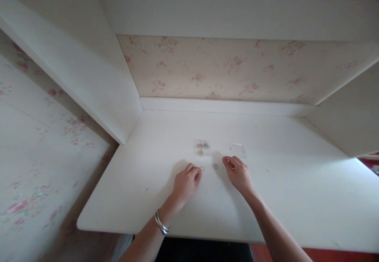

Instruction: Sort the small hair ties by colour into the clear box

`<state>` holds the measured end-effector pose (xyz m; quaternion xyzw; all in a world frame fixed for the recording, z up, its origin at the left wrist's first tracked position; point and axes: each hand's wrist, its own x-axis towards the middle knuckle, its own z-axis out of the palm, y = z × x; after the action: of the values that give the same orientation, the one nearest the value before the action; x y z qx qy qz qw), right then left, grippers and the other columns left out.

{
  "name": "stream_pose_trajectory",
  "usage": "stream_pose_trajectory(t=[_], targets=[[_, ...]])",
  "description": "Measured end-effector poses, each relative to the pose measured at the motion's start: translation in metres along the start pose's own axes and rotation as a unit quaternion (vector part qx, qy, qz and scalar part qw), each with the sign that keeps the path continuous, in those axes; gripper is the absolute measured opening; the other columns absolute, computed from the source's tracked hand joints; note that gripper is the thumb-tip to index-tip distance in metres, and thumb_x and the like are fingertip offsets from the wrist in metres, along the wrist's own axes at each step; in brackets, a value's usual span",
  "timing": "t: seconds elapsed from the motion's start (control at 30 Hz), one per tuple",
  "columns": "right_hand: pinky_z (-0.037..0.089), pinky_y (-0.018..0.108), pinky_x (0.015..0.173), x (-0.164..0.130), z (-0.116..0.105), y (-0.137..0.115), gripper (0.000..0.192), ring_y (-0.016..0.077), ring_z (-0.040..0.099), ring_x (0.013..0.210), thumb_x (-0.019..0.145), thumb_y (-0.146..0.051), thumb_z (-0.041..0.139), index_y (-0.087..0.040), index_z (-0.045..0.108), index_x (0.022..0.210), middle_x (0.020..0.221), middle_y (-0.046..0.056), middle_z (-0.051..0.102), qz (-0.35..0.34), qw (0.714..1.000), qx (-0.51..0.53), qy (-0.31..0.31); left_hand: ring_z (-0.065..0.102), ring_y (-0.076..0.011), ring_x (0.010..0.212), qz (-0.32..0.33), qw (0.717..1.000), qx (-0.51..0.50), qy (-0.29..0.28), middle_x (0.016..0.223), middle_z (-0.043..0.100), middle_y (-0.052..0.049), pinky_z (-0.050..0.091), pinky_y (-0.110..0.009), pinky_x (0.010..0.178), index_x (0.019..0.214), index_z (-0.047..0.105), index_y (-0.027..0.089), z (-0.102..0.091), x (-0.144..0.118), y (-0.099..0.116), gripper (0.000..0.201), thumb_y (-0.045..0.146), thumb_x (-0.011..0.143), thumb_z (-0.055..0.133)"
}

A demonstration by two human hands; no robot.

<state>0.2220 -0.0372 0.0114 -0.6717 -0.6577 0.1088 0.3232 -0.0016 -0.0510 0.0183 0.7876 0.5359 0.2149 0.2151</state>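
My left hand [187, 181], with a silver bangle [161, 223] on its wrist, pinches a thin metal ring [202, 169] between thumb and fingers. Just right of it, a small round ring-like piece [216, 166] lies on the white desk. My right hand [237, 172] is a little above the desk with thumb and forefinger pressed together; what they hold, if anything, is too small to make out. Beyond the hands is a clear compartment box [202, 147] with small gold, reddish and grey pieces inside. A clear lid-like square [237, 150] lies behind my right hand.
The white desk [112, 206] has a rounded left front corner. White panels [89, 57] enclose it left and right, with a back ledge [225, 106] and floral wallpaper behind. A small dark speck [147, 189] lies left of my left hand. Something black is below the front edge.
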Motion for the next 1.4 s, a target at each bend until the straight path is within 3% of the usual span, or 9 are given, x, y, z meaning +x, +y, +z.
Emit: stream_pose_trajectory(t=[0.37, 0.6, 0.77, 0.93, 1.1, 1.23, 1.4], targets=[[0.04, 0.025, 0.062, -0.015, 0.003, 0.012, 0.041, 0.0137, 0.055, 0.063, 0.09, -0.048, 0.038, -0.02, 0.068, 0.09, 0.075, 0.004, 0.061, 0.034, 0.998, 0.052, 0.006, 0.062, -0.0141, 0.083, 0.004, 0.994, 0.095, -0.054, 0.097, 0.063, 0.0, 0.043, -0.024, 0.066, 0.094, 0.06, 0.025, 0.007, 0.014, 0.014, 0.021, 0.028, 0.093, 0.04], [0.04, 0.024, 0.061, -0.015, 0.004, 0.016, 0.04, 0.013, 0.054, 0.062, 0.09, -0.047, 0.038, -0.02, 0.068, 0.089, 0.074, 0.004, 0.06, 0.025, 0.998, 0.063, 0.004, 0.061, -0.0139, 0.08, 0.011, 0.993, 0.096, -0.073, 0.094, 0.063, -0.001, 0.042, -0.024, 0.066, 0.092, 0.058, 0.023, 0.011, 0.014, 0.015, 0.019, 0.024, 0.093, 0.04], [0.038, 0.023, 0.059, -0.016, 0.002, 0.016, 0.036, 0.0118, 0.054, 0.061, 0.09, -0.044, 0.039, -0.022, 0.068, 0.089, 0.074, 0.002, 0.059, 0.023, 0.997, 0.075, -0.008, 0.06, -0.0127, 0.084, 0.009, 0.998, 0.051, -0.033, 0.093, 0.062, -0.001, 0.043, -0.022, 0.074, 0.09, 0.058, 0.023, 0.001, 0.026, 0.017, 0.018, 0.026, 0.093, 0.04], [0.039, 0.024, 0.059, -0.016, 0.001, 0.016, 0.036, 0.0123, 0.053, 0.061, 0.091, -0.042, 0.037, -0.022, 0.068, 0.089, 0.075, 0.003, 0.06, 0.02, 0.996, 0.081, -0.007, 0.06, -0.0142, 0.088, 0.014, 0.998, 0.048, 0.03, 0.094, 0.062, -0.003, 0.044, -0.024, 0.079, 0.091, 0.059, 0.022, -0.012, 0.056, 0.019, 0.02, 0.028, 0.093, 0.041], [0.039, 0.024, 0.059, -0.015, 0.001, 0.017, 0.037, 0.0126, 0.054, 0.06, 0.091, -0.041, 0.037, -0.022, 0.068, 0.088, 0.074, 0.003, 0.06, 0.02, 0.997, 0.08, -0.007, 0.059, -0.0151, 0.09, -0.002, 0.997, 0.064, 0.039, 0.094, 0.063, -0.004, 0.044, -0.025, 0.08, 0.092, 0.061, 0.021, -0.011, 0.081, 0.017, 0.018, 0.026, 0.091, 0.044], [0.039, 0.023, 0.059, -0.015, 0.0, 0.017, 0.035, 0.0124, 0.053, 0.061, 0.092, -0.039, 0.037, -0.022, 0.067, 0.088, 0.074, 0.003, 0.059, 0.017, 0.997, 0.069, -0.008, 0.06, -0.0154, 0.091, -0.002, 0.996, 0.07, 0.048, 0.095, 0.063, -0.004, 0.044, -0.025, 0.081, 0.092, 0.062, 0.021, -0.004, 0.08, 0.014, 0.018, 0.025, 0.09, 0.044], [0.04, 0.023, 0.06, -0.015, 0.001, 0.018, 0.032, 0.0124, 0.054, 0.063, 0.092, -0.037, 0.037, -0.022, 0.066, 0.089, 0.076, 0.003, 0.059, 0.009, 0.998, 0.061, -0.019, 0.06, -0.0156, 0.089, -0.004, 0.996, 0.027, 0.085, 0.093, 0.064, -0.004, 0.045, -0.027, 0.082, 0.092, 0.061, 0.02, 0.001, 0.06, 0.006, 0.019, 0.026, 0.09, 0.043]])
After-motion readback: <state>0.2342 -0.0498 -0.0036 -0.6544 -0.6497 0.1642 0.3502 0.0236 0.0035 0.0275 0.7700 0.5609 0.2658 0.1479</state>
